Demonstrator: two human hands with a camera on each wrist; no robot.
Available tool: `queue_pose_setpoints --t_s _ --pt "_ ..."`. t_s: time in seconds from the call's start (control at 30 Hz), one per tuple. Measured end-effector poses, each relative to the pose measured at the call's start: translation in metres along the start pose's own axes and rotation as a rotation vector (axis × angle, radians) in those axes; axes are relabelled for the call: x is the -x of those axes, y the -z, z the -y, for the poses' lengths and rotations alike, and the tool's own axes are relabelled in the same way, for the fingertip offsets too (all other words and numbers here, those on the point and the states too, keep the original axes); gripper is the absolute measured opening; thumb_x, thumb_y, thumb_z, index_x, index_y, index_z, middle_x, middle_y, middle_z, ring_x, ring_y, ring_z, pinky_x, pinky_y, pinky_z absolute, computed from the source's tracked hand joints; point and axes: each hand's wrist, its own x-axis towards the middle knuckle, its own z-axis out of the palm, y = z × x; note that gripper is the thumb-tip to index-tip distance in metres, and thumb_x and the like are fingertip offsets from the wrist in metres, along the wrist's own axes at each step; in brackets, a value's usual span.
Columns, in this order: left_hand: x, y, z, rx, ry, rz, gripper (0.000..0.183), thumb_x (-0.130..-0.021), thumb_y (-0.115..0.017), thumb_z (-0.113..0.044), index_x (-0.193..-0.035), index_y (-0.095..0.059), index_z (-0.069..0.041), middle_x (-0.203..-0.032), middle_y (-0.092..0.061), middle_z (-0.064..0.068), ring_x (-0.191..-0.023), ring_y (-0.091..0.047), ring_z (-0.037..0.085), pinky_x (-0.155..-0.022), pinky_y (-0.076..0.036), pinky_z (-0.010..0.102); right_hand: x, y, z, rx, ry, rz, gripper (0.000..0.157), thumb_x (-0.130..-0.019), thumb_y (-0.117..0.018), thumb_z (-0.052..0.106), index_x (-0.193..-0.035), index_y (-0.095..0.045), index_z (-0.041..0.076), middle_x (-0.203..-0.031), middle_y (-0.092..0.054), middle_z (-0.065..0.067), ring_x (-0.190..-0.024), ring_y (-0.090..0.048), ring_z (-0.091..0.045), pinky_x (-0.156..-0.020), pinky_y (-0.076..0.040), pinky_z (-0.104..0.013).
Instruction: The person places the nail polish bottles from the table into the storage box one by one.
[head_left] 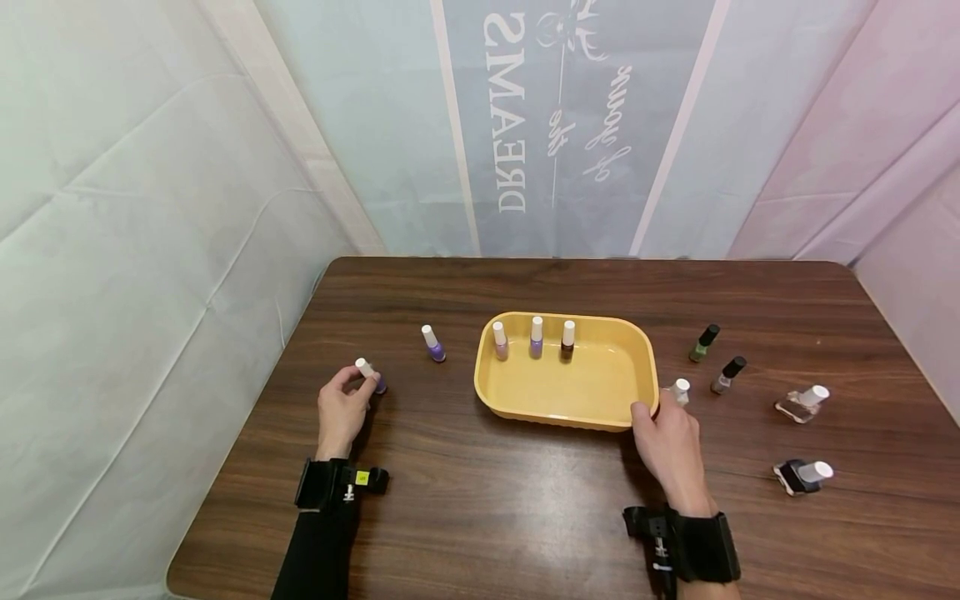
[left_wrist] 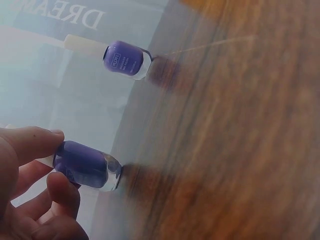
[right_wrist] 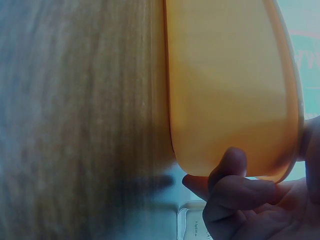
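My left hand (head_left: 342, 410) pinches a purple nail polish bottle (left_wrist: 82, 165) around its white cap, the bottle's base right at the tabletop. Farther off stands a second purple nail polish bottle (head_left: 434, 347) with a white cap, label showing in the left wrist view. With its thumb and fingers, my right hand (head_left: 671, 446) grips the near right corner of a yellow tray (head_left: 600, 379). Inside, along the tray's far side, are a pale pink bottle (head_left: 501, 346), a light purple one (head_left: 536, 342) and a dark one (head_left: 567, 346). A white-capped bottle (head_left: 681, 390) sits just beyond the right hand, partly hidden.
To the right are a green bottle (head_left: 702, 344) and a clear bottle (head_left: 727, 375), both with black caps. Nearer the right edge lie a clear bottle (head_left: 801, 405) and a black bottle (head_left: 799, 477), each white-capped. The brown wooden table (head_left: 487, 508) is bordered by fabric curtains (head_left: 405, 125).
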Motion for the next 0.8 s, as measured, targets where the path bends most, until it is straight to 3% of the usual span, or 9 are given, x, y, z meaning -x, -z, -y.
queue_pose_setpoints --t_s 0.37,0.53,0.8 --pt "0.003 0.001 -0.003 -0.036 -0.024 -0.013 0.030 -0.084 -0.066 -0.035 -0.104 -0.068 -0.012 -0.092 -0.068 0.010 -0.050 -0.048 0.008 -0.045 -0.039 0.020 0.000 0.000 0.000 -0.003 -0.004 0.000 0.031 -0.094 -0.036 0.022 -0.106 -0.052 -0.002 -0.078 -0.050 -0.012 -0.072 -0.047 -0.026 -0.061 -0.036 -0.035" --pt "0.004 0.002 -0.005 -0.046 -0.020 -0.018 0.037 -0.083 -0.066 -0.038 -0.108 -0.069 -0.012 -0.097 -0.068 0.009 -0.049 -0.049 0.006 -0.044 -0.038 0.020 0.000 -0.001 0.000 -0.007 -0.006 0.002 0.031 -0.094 -0.037 0.022 -0.106 -0.051 -0.002 -0.077 -0.049 -0.012 -0.070 -0.047 -0.026 -0.059 -0.036 -0.034" --pt "0.007 0.002 -0.016 -0.050 -0.096 -0.047 0.038 -0.082 -0.068 -0.037 -0.108 -0.071 -0.009 -0.108 -0.070 0.004 -0.072 -0.054 0.016 -0.049 -0.037 0.022 0.000 -0.001 -0.001 -0.006 0.005 -0.015 0.028 -0.094 -0.037 0.022 -0.101 -0.051 -0.001 -0.074 -0.048 -0.011 -0.068 -0.046 -0.025 -0.058 -0.035 -0.033"
